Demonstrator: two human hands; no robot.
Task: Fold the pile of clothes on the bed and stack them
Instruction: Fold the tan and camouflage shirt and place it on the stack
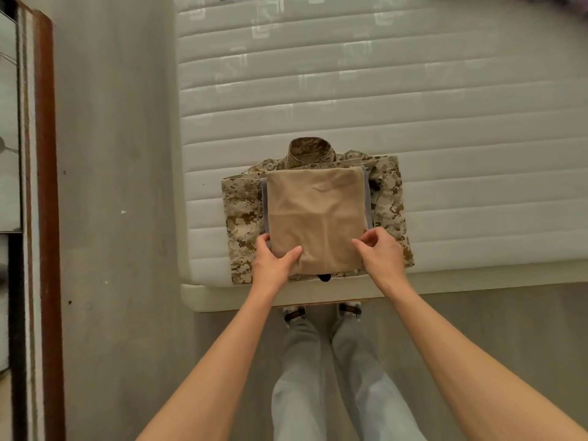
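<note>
Two hands hold the folded tan cloth [315, 218] by its near corners. The left hand [276, 259] and right hand [380, 253] both pinch it. It lies on a folded camo shirt [389, 198] at the near edge of the bed [445, 106].

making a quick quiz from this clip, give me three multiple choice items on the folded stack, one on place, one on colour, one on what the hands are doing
1. Where does the stack lie?
A. near edge of the mattress
B. on the floor
C. on a chair

2. What colour is the top garment?
A. red
B. tan
C. black

3. What are the hands doing?
A. hanging idle
B. gripping the top garment's near corners
C. holding a hanger

Key: 1 A, the camouflage shirt rests by the mattress edge; 2 B, the top garment is tan; 3 B, left hand and right hand pinch its corners.
</note>
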